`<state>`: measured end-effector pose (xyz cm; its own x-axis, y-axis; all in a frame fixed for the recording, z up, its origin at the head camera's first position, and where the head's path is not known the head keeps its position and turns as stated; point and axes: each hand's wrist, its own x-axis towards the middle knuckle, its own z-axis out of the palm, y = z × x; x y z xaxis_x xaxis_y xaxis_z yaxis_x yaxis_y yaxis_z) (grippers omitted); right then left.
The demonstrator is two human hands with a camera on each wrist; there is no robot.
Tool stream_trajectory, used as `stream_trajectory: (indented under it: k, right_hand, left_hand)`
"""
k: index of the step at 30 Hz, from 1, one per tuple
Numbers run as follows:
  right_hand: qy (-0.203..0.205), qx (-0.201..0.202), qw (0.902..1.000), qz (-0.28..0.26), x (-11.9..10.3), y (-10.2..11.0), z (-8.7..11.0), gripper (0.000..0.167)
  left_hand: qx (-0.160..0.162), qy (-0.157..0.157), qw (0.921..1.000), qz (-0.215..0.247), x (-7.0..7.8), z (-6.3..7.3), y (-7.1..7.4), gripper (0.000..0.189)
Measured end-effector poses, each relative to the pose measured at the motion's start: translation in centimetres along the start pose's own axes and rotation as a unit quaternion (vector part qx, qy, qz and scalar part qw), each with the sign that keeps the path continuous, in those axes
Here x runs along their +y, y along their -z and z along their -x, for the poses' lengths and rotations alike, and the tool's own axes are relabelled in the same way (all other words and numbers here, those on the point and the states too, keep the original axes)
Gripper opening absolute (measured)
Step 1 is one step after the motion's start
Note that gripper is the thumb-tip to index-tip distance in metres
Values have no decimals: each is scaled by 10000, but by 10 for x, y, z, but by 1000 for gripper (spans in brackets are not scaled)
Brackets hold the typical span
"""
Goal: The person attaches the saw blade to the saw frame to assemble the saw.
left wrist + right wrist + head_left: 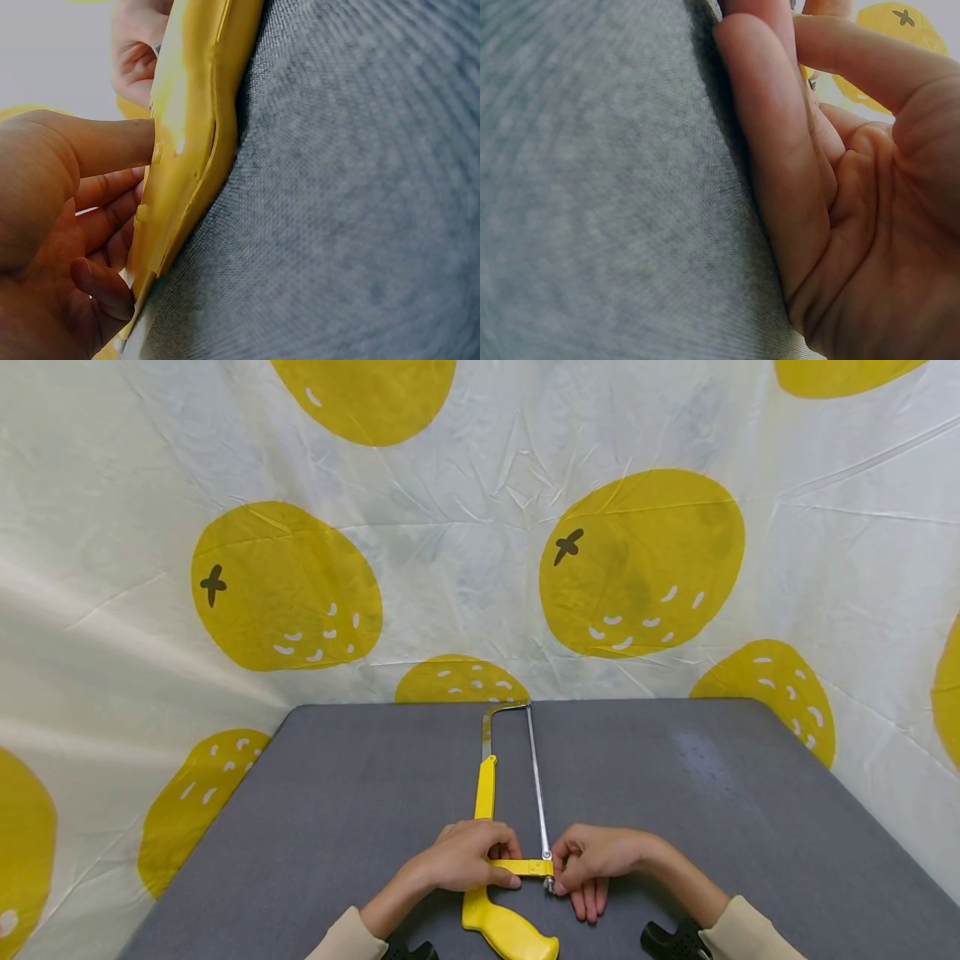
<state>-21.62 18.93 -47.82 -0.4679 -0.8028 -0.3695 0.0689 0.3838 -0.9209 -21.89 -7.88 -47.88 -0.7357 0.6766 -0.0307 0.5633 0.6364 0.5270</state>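
Note:
A hacksaw (486,787) with a yellow handle and frame lies on the grey table, its handle toward me and its metal bow at the far edge. My left hand (471,853) grips the yellow frame where the short crosspiece (531,867) branches off. In the left wrist view the thumb presses the yellow frame (187,112) and the other fingers are behind it. Thumb and fingers of my right hand (600,860) pinch the small metal tension nut (549,884) at the near end of the blade (537,772). In the right wrist view the outer fingers (776,142) lie along the table and hide the nut.
The grey table (360,777) reaches back to a white curtain (465,577) printed with yellow fruit. Black wrist devices (675,939) show by both cream sleeves (750,931).

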Motion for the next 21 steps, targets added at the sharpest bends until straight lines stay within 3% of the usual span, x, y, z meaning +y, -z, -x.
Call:
stream_trajectory:
  k: [21]
  right_hand:
    - [3, 39, 10000, -3, 4, -1, -1, 10]
  left_hand:
    - [70, -46, 9999, -67, -3, 0, -4, 17]
